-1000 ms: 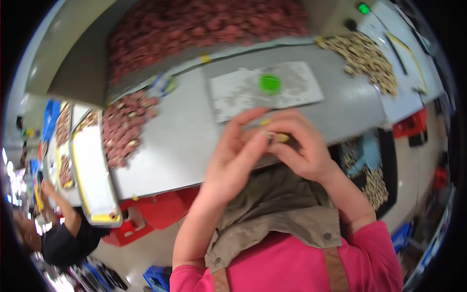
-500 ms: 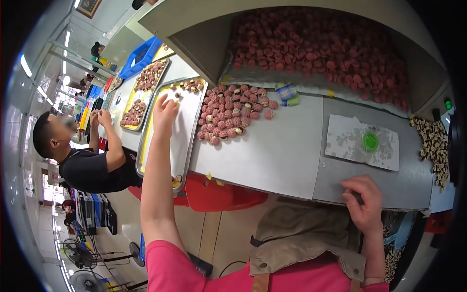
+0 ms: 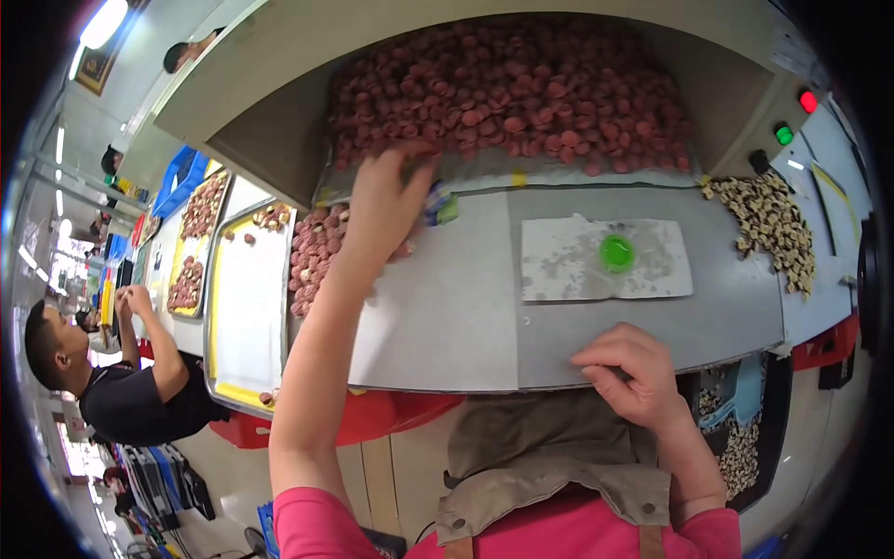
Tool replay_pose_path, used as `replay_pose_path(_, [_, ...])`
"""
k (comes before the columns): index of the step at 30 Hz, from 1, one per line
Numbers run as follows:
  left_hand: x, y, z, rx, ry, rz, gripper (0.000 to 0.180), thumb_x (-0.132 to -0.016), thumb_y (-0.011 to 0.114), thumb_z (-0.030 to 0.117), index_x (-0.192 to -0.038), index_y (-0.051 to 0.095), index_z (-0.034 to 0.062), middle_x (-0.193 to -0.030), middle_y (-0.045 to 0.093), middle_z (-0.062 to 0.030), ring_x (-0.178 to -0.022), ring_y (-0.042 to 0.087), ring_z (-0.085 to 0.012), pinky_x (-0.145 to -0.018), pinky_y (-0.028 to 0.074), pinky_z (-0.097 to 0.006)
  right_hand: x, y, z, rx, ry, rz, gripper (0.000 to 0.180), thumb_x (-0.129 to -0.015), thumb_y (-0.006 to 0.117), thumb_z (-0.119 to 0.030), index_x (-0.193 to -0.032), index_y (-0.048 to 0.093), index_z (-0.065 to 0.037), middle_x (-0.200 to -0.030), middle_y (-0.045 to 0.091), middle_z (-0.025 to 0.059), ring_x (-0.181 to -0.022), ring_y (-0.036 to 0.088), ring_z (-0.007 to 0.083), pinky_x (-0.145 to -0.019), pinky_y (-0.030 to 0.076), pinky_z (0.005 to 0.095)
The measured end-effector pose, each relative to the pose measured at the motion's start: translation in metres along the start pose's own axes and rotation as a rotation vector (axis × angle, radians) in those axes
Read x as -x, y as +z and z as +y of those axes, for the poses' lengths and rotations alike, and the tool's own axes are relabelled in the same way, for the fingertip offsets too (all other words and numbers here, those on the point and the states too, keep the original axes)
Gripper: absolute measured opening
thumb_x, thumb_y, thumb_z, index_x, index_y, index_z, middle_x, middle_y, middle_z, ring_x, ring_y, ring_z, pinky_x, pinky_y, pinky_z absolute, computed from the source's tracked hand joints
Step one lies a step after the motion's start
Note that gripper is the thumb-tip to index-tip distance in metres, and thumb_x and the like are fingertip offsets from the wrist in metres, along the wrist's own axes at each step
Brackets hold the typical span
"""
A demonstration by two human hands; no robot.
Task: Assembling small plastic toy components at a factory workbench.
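Note:
My left hand (image 3: 386, 200) reaches over the worktable to the front edge of a heap of dark red round discs (image 3: 549, 107) in a recess. Its thumb and fingertips come together there; what they pinch, if anything, is too small to make out. Beneath and beside that forearm lies a pile of bumpy pinkish-red pieces (image 3: 317, 252), some with cream and dark parts showing. Above the table's near edge hovers my right hand (image 3: 633, 373), loosely bent, thumb and forefinger apart, nothing seen in it. A small green round dish (image 3: 616, 252) sits on a stained white sheet (image 3: 559, 261) beyond it.
A yellow-edged tray (image 3: 247, 317) lined with white stands at left, with a few pieces in it. Farther left, another tray (image 3: 200, 224) holds more pieces. Small cream-and-dark pieces (image 3: 768, 224) are heaped at right. A co-worker (image 3: 140, 373) in black works at the left.
My left hand has moved from above the tray to the disc heap. My right hand's forefinger now stretches farther forward. The view has swung to the right.

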State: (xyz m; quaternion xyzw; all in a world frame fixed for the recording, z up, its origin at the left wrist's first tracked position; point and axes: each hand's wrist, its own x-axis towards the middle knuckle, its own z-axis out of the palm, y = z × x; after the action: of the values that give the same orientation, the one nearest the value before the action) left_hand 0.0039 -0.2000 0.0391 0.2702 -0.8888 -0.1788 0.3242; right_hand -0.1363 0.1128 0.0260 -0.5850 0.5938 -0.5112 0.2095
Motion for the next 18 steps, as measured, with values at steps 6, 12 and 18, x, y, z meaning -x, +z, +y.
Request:
replay_pose_path(6, [-0.03,0.049,0.002,-0.471,-0.083,-0.113,0.025,-0.083,0.055,0.025,-0.101,0.058,0.0073,-0.091,0.062,-0.0207,-0.082,0.061,-0.0363,-0.068,0.049,-0.046,0.019,-0.072,0.009,0.037,0.142,0.229,0.009,-0.083,0.057,-0.005,-0.089,0.064,-0.002,-0.082,0.061,0.0062,-0.074,0.056,0.0175,-0.068,0.045,0.0281])
replay_pose_path(12, [-0.022,0.034,0.015,-0.239,0.128,0.023,0.022,-0.09,0.051,0.017,-0.108,0.056,0.0049,-0.093,0.063,-0.0156,-0.083,0.062,-0.0318,-0.069,0.047,-0.038,0.014,-0.178,0.033,0.635,0.23,0.465,0.013,-0.087,0.054,-0.006,-0.096,0.06,0.0,-0.087,0.058,0.0065,-0.075,0.054,0.0169,-0.071,0.044,0.0265])
replay_pose_path(18, [0.013,-0.001,0.098,0.295,-0.296,-0.038,0.02,-0.092,0.051,0.015,-0.109,0.057,0.004,-0.089,0.06,-0.0043,-0.08,0.055,-0.0142,-0.072,0.043,-0.027,0.002,-0.193,0.055,0.885,0.226,0.203,0.012,-0.085,0.058,-0.01,-0.094,0.061,-0.002,-0.088,0.058,0.0081,-0.079,0.056,0.0223,-0.072,0.046,0.0313])
